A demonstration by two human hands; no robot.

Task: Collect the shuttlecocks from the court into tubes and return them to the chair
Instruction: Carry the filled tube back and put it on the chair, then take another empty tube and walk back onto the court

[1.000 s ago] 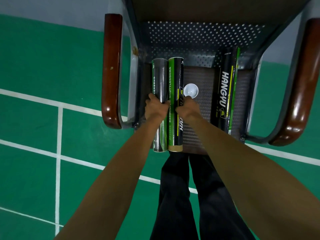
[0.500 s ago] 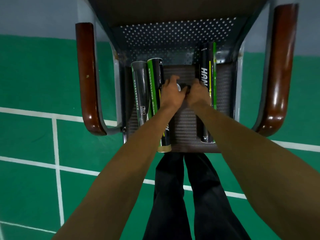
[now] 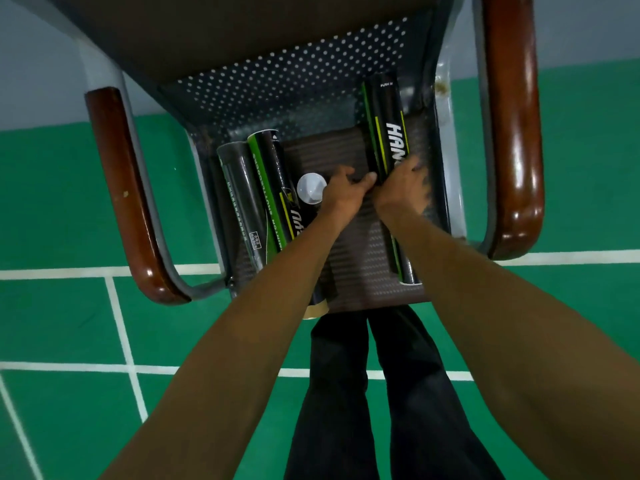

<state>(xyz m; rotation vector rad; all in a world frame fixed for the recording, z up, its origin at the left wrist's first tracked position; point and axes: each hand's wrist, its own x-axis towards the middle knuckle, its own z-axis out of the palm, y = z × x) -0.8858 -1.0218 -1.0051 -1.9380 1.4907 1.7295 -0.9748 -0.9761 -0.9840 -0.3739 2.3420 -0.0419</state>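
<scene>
The black shuttlecock tube with green and yellow stripes and white lettering [image 3: 385, 133] lies on the right side of the chair's brown woven seat [image 3: 360, 258]. Its far end rests against the perforated grey metal backrest [image 3: 294, 81] and its near end reaches the seat's near edge. The right hand [image 3: 401, 190] grasps this tube about midway, fingers curled over its top toward the right. The left hand [image 3: 343, 194] sits just left of it, released, with the thumb spread and the fingers stretched out so that the fingertips meet the tube's left side.

Just left of the left hand, a round white plastic cap [image 3: 311, 188] lies on the seat. It touches the black tube with a broad green band [image 3: 273, 188], whose near end overhangs the seat edge. A dark translucent tube [image 3: 240, 202] lies against that one at the far left, so 3 tubes are on the seat.

2 glossy brown wooden armrests [image 3: 117, 188] flank the seat. Below it, black trousers [image 3: 339, 393] stand on the green court floor [image 3: 62, 202], which is crossed by white lines [image 3: 69, 273].
</scene>
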